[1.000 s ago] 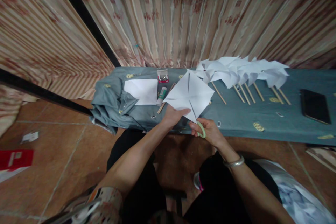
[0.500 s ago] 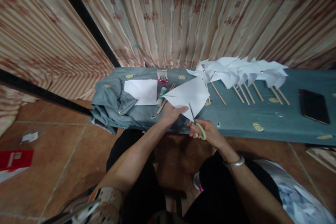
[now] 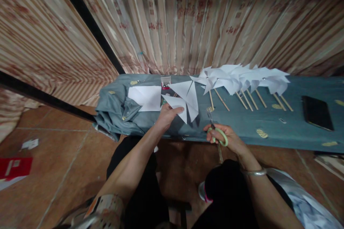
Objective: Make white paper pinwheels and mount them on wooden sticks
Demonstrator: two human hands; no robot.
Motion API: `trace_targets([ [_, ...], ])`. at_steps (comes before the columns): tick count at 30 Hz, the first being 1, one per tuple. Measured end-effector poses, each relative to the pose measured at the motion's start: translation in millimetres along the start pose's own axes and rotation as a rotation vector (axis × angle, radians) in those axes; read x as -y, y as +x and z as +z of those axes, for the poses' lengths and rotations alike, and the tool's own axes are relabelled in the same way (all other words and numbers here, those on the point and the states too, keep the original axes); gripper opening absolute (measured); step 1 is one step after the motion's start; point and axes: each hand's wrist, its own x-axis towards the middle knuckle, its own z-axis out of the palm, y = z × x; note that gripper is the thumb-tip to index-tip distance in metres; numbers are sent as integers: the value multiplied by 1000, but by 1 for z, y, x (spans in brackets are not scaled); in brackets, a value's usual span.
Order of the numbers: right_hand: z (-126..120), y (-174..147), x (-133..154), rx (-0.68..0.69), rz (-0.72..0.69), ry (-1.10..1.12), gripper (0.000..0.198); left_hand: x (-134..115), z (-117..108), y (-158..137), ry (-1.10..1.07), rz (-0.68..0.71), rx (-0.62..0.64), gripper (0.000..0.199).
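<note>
My left hand (image 3: pixel 168 115) pinches a sheet of white paper (image 3: pixel 191 96) by its near left part, thumb on top. Slits run in from its corners, and the cut flaps stand apart. To the right, clear of the paper, my right hand (image 3: pixel 224 136) has its fingers through the pale green handles of a pair of scissors (image 3: pixel 221 137), blades pointing away from me. Behind the sheet, a small red and white box (image 3: pixel 166 83) of shiny pins is partly covered. Left of it lies a stack of white paper (image 3: pixel 146 97).
Several white paper pinwheels (image 3: pixel 228 78) on wooden sticks lie along the back right of the cloth-covered table (image 3: pixel 242 123). A black phone or tablet (image 3: pixel 317 112) rests at the right. Behind hangs a striped curtain (image 3: pixel 172 18), with a dark pole (image 3: pixel 91 25) in front.
The scissors have come out of the paper and moved right with my right hand. The sheet has turned in my left hand, and its cut flaps now spread apart.
</note>
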Motion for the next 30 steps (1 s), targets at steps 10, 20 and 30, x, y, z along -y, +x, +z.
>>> trace_targets([
  [10,-29,21,-2,-582,-261,36,47,0,6,-15,3,-177,202,32],
  [20,-11,30,-2,-332,-244,135,40,3,9,-21,17,-254,205,29],
  [30,-4,49,2,-629,-320,345,42,2,15,-21,-126,-237,270,46],
])
